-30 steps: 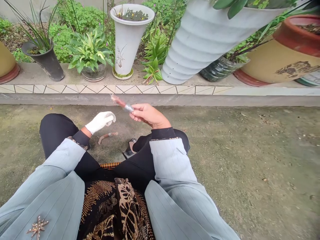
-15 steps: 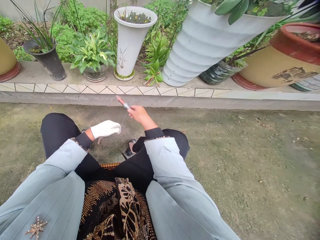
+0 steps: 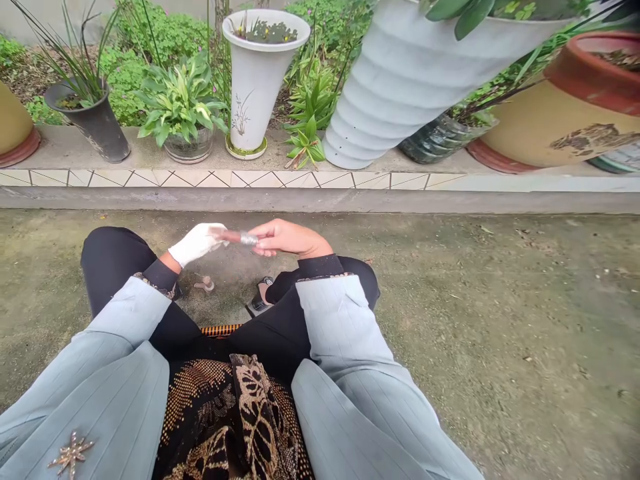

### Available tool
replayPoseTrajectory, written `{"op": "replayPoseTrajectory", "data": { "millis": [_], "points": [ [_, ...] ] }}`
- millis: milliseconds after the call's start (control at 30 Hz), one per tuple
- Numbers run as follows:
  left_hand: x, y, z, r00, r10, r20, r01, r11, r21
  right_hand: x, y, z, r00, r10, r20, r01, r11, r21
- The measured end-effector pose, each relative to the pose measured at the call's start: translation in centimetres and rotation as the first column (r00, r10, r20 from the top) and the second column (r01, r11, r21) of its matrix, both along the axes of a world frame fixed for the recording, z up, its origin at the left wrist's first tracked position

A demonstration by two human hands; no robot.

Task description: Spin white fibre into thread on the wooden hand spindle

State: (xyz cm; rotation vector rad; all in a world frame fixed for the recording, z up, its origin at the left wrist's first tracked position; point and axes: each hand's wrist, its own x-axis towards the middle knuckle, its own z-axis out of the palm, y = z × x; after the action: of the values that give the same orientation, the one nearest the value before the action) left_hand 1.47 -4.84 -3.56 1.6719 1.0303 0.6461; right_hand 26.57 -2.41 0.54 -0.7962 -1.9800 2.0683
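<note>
Between my two hands lies a short reddish-brown stick (image 3: 231,236), roughly level, with silvery wire (image 3: 249,239) wound round its right part. My right hand (image 3: 287,237), bare, pinches the wound end between thumb and fingers. At the other end my left hand (image 3: 197,244), in a white knitted glove, has its fingers closed around the stick's tip. Some blur from motion covers the stick and the gloved fingertips. A loose strand of the wire cannot be made out now.
Below my left hand a small pinkish object (image 3: 204,283) lies on the concrete ground (image 3: 475,320); its kind is unclear. Ahead runs a low tiled ledge (image 3: 210,179) bearing a black pot (image 3: 95,123), a white flared pot (image 3: 255,93), a large ribbed pot (image 3: 400,80) and others.
The stick has swung from pointing up and away to lying level, its free end now at my gloved hand. My right hand has turned and shifted slightly right; my left rose a little.
</note>
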Motion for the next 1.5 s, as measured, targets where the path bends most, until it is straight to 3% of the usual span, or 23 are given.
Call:
{"op": "replayPoseTrajectory", "data": {
  "millis": [33,100,167,200,267,367,500,567,600,667,700,767,833,900,967,1033,1100,1133,1200,1267,1367,1433,1500],
  "points": [
    [0.1,-0.1,-0.3,1.000,0.010,0.020,-0.009,1.000,-0.021,0.2,0.1,0.3,0.980,-0.182,-0.085,0.183,0.983,0.010],
    [0.4,-0.3,-0.7,1.000,0.008,0.002,-0.008,0.998,-0.055,0.4,0.6,0.2,0.851,-0.491,-0.185,0.501,0.866,0.005],
    [0.8,-0.7,-0.8,0.996,-0.060,-0.066,0.056,0.997,-0.058,0.4,1.3,-0.5,0.747,-0.649,-0.142,0.662,0.747,0.066],
    [0.9,-0.9,-0.6,0.988,-0.115,-0.106,0.110,0.993,-0.046,0.4,1.7,-1.0,0.725,-0.685,-0.073,0.687,0.714,0.131],
    [1.1,-1.2,-0.2,0.962,-0.211,-0.173,0.214,0.977,-0.006,0.4,2.3,-2.0,0.695,-0.715,0.082,0.673,0.686,0.276],
    [1.0,-1.2,0.4,0.936,-0.270,-0.224,0.286,0.957,0.041,0.0,2.6,-2.8,0.663,-0.700,0.267,0.541,0.694,0.475],
    [0.3,-0.9,1.0,0.919,-0.295,-0.263,0.326,0.942,0.080,-1.2,2.0,-2.5,0.563,-0.646,0.515,0.149,0.692,0.706],
    [0.0,-0.7,1.4,0.918,-0.268,-0.294,0.308,0.946,0.099,-1.9,1.5,-2.4,0.506,-0.586,0.633,-0.059,0.709,0.703],
    [-0.2,-0.7,1.5,0.919,-0.235,-0.316,0.283,0.952,0.114,-2.3,1.3,-2.4,0.486,-0.510,0.710,-0.156,0.749,0.645],
    [-0.6,-0.5,1.6,0.918,-0.155,-0.365,0.226,0.961,0.161,-2.8,0.9,-2.5,0.488,-0.231,0.842,-0.310,0.856,0.415],
    [-0.8,-0.3,1.6,0.917,-0.110,-0.383,0.195,0.962,0.193,-3.0,0.7,-2.6,0.515,-0.051,0.855,-0.365,0.890,0.273],
    [-1.2,0.0,1.3,0.919,-0.025,-0.394,0.131,0.960,0.245,-3.0,0.3,-2.5,0.631,0.269,0.727,-0.436,0.899,0.046],
    [-1.4,0.3,0.8,0.930,0.055,-0.363,0.044,0.965,0.259,-2.7,-0.1,-1.9,0.780,0.403,0.479,-0.444,0.895,-0.030],
    [-1.4,0.5,0.5,0.944,0.104,-0.314,-0.031,0.972,0.231,-2.0,-0.4,-1.0,0.913,0.336,0.234,-0.346,0.938,0.006],
    [-1.1,0.4,0.3,0.955,0.100,-0.279,-0.044,0.979,0.199,-1.4,-0.3,-0.2,0.996,0.074,0.044,-0.077,0.994,0.073],
    [-0.6,0.1,0.3,0.960,0.034,-0.276,0.016,0.984,0.176,-0.9,0.0,0.0,0.958,-0.271,-0.090,0.277,0.958,0.075],
    [0.1,-0.3,0.5,0.952,-0.073,-0.298,0.126,0.979,0.162,-0.8,0.5,-0.5,0.840,-0.527,-0.129,0.535,0.844,0.033],
    [0.4,-0.5,0.5,0.940,-0.125,-0.318,0.184,0.970,0.160,-0.9,0.7,-1.0,0.798,-0.595,-0.099,0.600,0.799,0.032],
    [1.1,-0.9,0.6,0.908,-0.193,-0.372,0.270,0.948,0.167,-1.4,1.2,-2.0,0.766,-0.641,0.050,0.633,0.765,0.121],
    [1.6,-1.2,0.5,0.877,-0.217,-0.430,0.316,0.933,0.173,-2.0,1.5,-2.9,0.739,-0.627,0.246,0.551,0.773,0.314],
    [1.7,-1.3,0.2,0.835,-0.229,-0.499,0.355,0.919,0.172,-2.9,1.5,-3.4,0.670,-0.554,0.494,0.212,0.781,0.588],
    [1.5,-1.2,0.0,0.808,-0.205,-0.553,0.353,0.919,0.175,-3.3,1.2,-3.5,0.617,-0.431,0.659,-0.052,0.813,0.581],
    [1.1,-1.0,-0.1,0.782,-0.165,-0.602,0.335,0.924,0.182,-3.7,0.8,-3.6,0.593,-0.189,0.783,-0.232,0.891,0.390]
  ]
}}
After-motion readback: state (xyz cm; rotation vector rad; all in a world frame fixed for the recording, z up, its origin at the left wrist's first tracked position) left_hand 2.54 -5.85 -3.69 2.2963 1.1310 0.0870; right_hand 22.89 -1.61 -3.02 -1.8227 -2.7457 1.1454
